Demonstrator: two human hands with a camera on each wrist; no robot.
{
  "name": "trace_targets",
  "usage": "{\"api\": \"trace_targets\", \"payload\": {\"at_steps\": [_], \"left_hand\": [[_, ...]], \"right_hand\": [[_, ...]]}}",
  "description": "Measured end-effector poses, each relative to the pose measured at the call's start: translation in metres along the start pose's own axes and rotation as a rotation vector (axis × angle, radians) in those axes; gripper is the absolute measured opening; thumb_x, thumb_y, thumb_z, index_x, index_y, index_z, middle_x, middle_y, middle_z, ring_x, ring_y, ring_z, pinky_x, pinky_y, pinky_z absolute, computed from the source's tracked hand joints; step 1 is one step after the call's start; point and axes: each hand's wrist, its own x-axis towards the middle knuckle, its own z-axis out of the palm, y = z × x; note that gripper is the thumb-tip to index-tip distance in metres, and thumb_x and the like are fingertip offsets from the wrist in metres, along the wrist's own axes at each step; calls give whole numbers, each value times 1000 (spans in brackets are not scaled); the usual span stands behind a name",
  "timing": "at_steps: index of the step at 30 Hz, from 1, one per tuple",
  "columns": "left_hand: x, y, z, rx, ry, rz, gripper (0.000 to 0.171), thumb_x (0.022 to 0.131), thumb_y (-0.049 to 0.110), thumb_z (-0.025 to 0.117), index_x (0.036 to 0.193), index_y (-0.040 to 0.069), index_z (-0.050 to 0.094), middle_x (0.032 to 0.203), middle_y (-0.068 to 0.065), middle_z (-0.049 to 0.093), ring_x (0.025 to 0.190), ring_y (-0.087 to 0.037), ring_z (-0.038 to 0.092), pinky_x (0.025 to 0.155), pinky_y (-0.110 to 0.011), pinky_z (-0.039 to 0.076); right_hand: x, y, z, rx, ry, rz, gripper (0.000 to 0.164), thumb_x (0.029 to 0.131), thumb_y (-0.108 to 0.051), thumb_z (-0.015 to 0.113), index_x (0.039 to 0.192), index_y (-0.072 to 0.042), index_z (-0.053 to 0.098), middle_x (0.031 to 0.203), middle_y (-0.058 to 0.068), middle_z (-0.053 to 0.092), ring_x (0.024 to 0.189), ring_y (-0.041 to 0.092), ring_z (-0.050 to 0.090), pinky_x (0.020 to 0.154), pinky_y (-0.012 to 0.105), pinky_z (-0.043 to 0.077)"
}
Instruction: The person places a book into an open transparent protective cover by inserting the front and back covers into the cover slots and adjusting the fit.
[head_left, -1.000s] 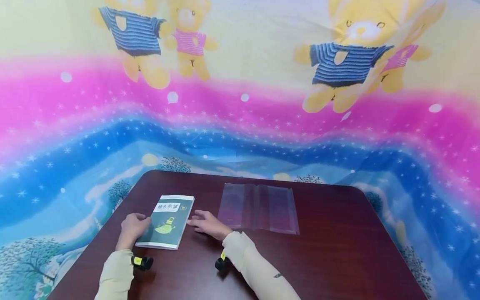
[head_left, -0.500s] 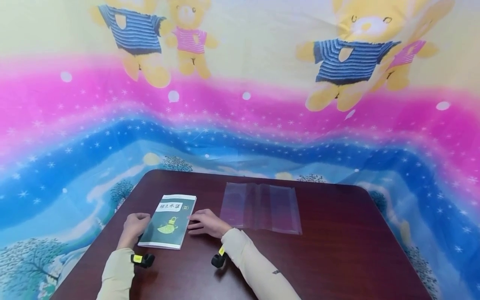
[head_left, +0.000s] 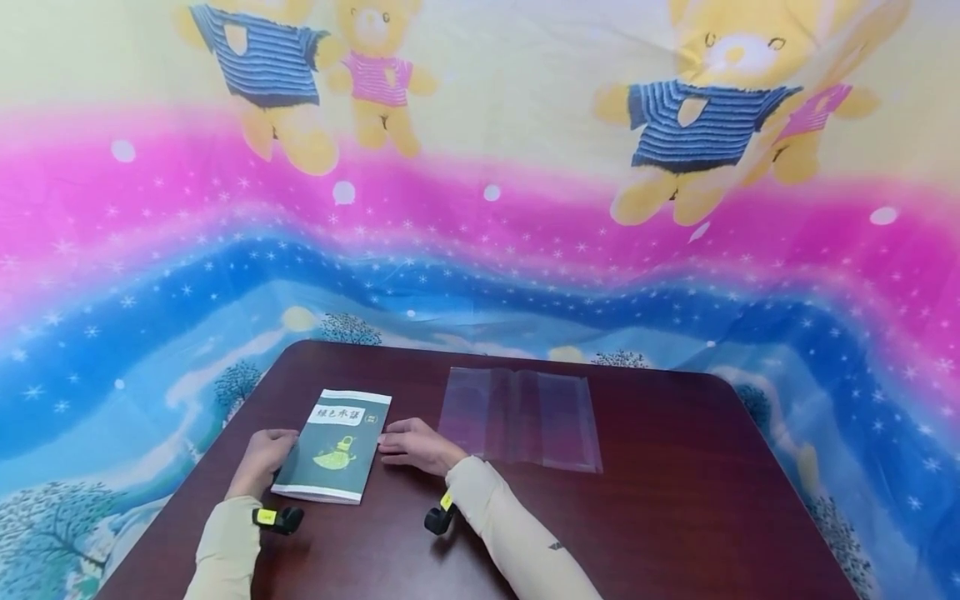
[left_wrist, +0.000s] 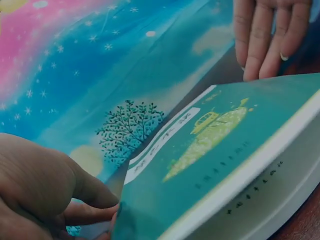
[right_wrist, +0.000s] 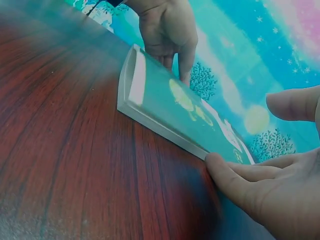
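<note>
A green paperback book [head_left: 337, 429] with white bands and a yellow-green picture lies face up on the table's left part. My left hand [head_left: 262, 460] is at its left edge; in the left wrist view the thumb and fingertips meet that edge, and the fingertips are partly hidden. My right hand [head_left: 420, 447] stands at the opposite edge, its fingertips touching the side of the book [right_wrist: 175, 107] in the right wrist view, thumb raised apart. The near end of the book bulges a little. To the right lies a clear plastic book cover [head_left: 513, 417], spread flat.
The dark red-brown table [head_left: 660, 500] has rounded far corners. A patterned cloth backdrop [head_left: 480, 250] with bears and snowflakes hangs behind and beside it. A small black wrist camera [head_left: 440, 518] sits under my right wrist, another at my left wrist.
My left hand has drawn slightly left, its thumb no longer overlapping the book's cover. My right fingers are still at the right edge. The book and the plastic cover stay nearly in place.
</note>
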Motion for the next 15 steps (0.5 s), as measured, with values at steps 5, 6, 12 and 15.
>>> {"api": "trace_targets", "payload": {"at_steps": [5,6,12,15], "left_hand": [[0,-5,0,-42,-29,19,49,105,14,43,143,-17,43,138,-41,44,113,-41,55,88,-50,54],[-1,-6,0,-49,-28,27,49,105,14,45,143,-17,44,134,-40,48,105,-36,59,82,-44,56],[-9,4,-5,-127,-40,83,48,106,12,46,143,-19,42,127,-38,57,83,-11,65,71,-33,59],[-11,13,-7,-170,-68,115,50,107,13,46,145,-18,39,131,-38,54,87,-9,66,74,-32,60]], "right_hand": [[-3,4,-1,-9,-11,-10,66,99,-3,59,149,22,23,140,31,52,128,37,58,109,48,48],[-3,5,-1,-15,-13,-14,67,99,-3,59,149,22,22,141,32,51,129,36,57,110,47,47],[-2,8,3,-20,-15,-38,72,98,1,61,150,24,17,150,38,40,138,37,50,112,46,45],[-1,5,4,-53,-33,-48,67,98,-1,62,149,22,25,145,35,49,132,32,56,109,42,48]]}}
